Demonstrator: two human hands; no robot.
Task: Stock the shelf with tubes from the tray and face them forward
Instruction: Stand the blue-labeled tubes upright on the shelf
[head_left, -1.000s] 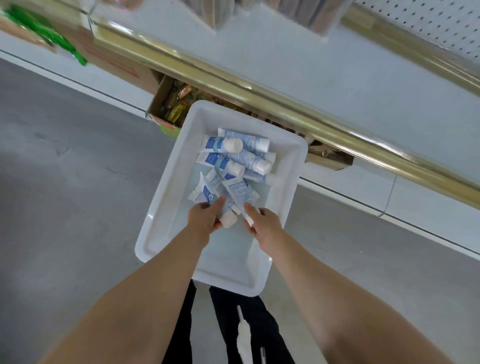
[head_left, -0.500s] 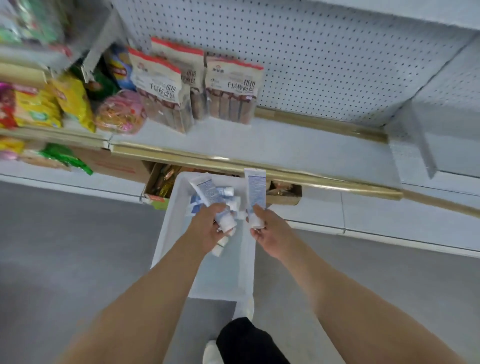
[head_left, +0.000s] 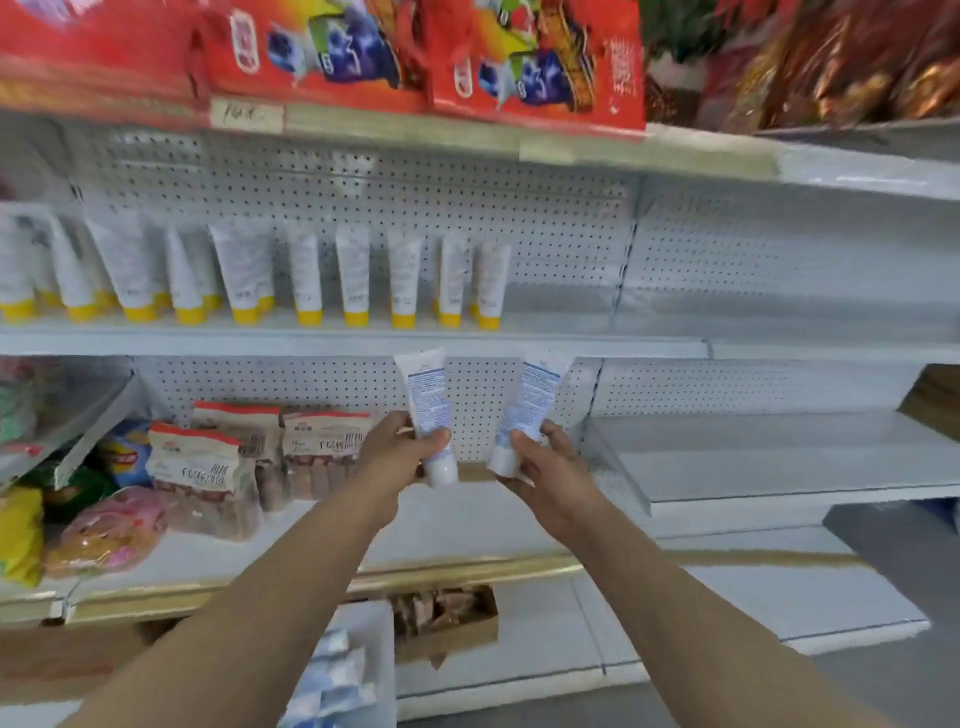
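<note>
My left hand (head_left: 392, 452) grips a white tube with blue print (head_left: 427, 400), cap down and crimped end up. My right hand (head_left: 545, 467) grips a second white and blue tube (head_left: 527, 402) the same way, tilted a little to the right. Both tubes are raised in front of the white pegboard shelving, just below the shelf (head_left: 571, 340) that carries a row of white tubes with yellow caps (head_left: 353, 275). The white tray (head_left: 374, 654) with more tubes lies low on the floor, partly hidden behind my left forearm.
Red snack bags (head_left: 519, 62) fill the top shelf. Brown and white packets (head_left: 322, 447) and coloured snack bags (head_left: 104, 530) stand on the lower left shelf. An open cardboard box (head_left: 441, 618) sits under the gold shelf edge. White shelves (head_left: 779, 457) extend to the right.
Both hands have lifted a tube each out of the tray up to shelf height. The view has swung up from the floor to the shelves.
</note>
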